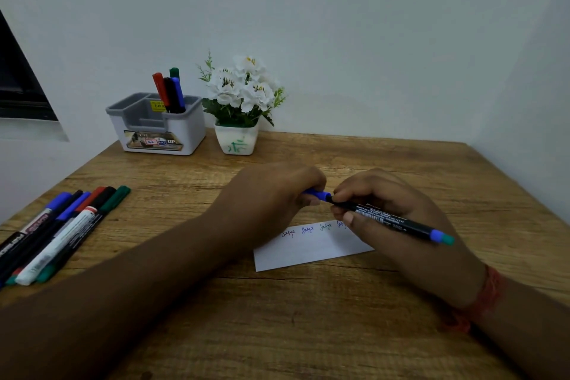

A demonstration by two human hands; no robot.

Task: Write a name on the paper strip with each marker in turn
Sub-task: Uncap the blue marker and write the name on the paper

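Four names already stand on the paper strip (311,245). The right hand (382,207) grips a blue marker (391,219); the left hand (277,191) pinches its cap (317,194). Four markers (169,89) wait in the holder (157,129) near the bench's far edge.

- Both forearms reach forward over the table, the hands meeting near its middle.
- Left hand (277,191): fingers curled, pinching a blue cap (319,194).
- Right hand (388,213): fingers and thumb curled round a marker (391,222), just beside the left.
- A red thread band (484,299) circles the right wrist.
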